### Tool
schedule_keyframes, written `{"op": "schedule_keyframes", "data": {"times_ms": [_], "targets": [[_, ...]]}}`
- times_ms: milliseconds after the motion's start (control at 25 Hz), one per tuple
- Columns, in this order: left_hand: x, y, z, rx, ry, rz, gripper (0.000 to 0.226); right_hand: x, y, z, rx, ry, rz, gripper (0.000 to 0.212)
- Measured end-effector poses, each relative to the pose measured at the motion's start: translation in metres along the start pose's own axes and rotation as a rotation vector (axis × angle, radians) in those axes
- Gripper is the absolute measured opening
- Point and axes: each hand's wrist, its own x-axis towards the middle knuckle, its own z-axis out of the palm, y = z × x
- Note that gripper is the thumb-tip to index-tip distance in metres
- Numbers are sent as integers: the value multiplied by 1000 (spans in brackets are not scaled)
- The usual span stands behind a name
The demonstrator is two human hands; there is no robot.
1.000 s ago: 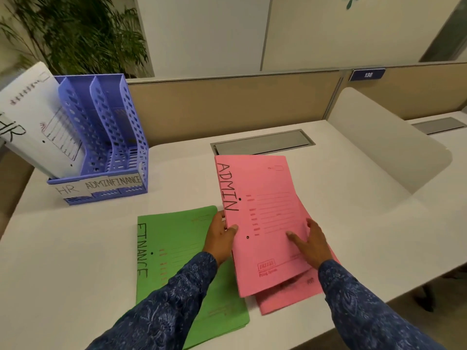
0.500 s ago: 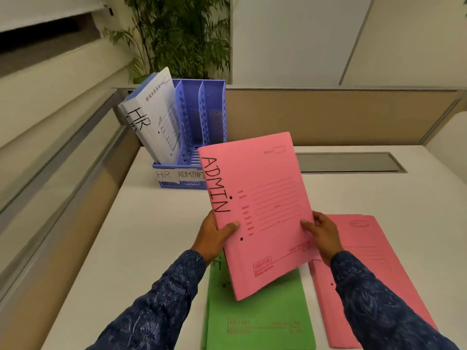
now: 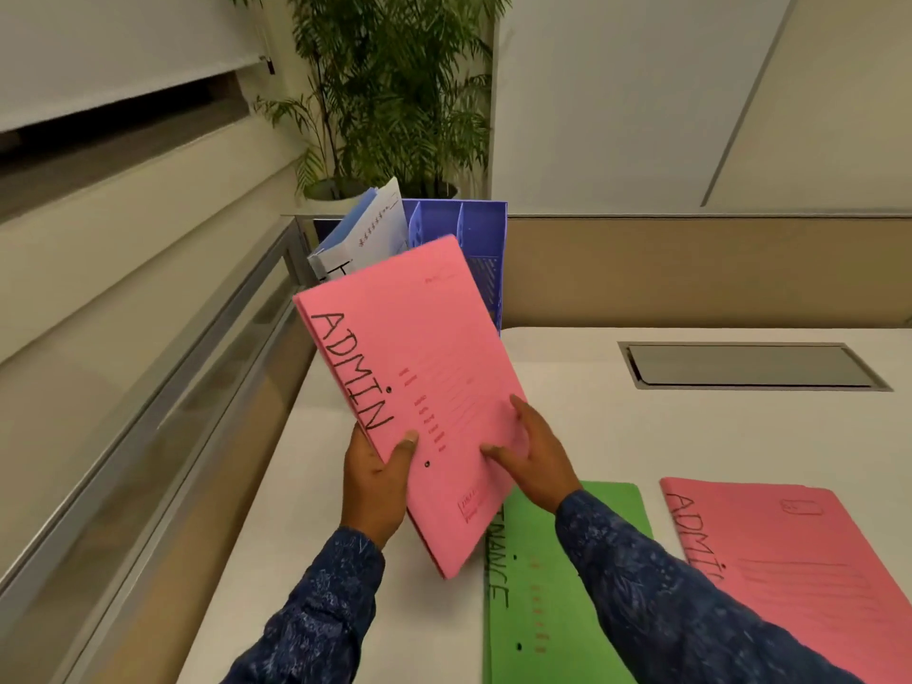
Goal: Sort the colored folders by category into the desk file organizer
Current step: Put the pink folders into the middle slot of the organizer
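Both hands hold a pink folder (image 3: 419,348) marked ADMIN, tilted up above the desk. My left hand (image 3: 375,478) grips its left edge and my right hand (image 3: 535,454) grips its lower right side. Behind it stands the blue file organizer (image 3: 481,249), partly hidden by the folder, with a white folder (image 3: 367,237) leaning in its left slot. On the desk lie a green folder (image 3: 538,609) marked FINANCE and a second pink ADMIN folder (image 3: 809,565) to its right.
The white desk (image 3: 641,436) has a grey cable hatch (image 3: 750,366) at the right. A tan partition (image 3: 691,274) runs along the back, a glass-and-metal rail (image 3: 197,367) along the left. A potted plant (image 3: 395,101) stands behind the organizer.
Both hands lifted the pink ADMIN folder off the stack and carried it up and left toward the organizer. My view turned left, so the desk folders now sit at the lower right.
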Motion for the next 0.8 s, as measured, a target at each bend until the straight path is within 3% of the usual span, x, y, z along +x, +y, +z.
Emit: {"op": "schedule_keyframes", "data": {"times_ms": [400, 800], "targets": [[130, 63, -14, 102, 226, 427, 49, 113, -84, 50, 45, -82, -193, 73], [209, 42, 21, 150, 226, 500, 51, 173, -53, 63, 24, -165, -132, 63]]}}
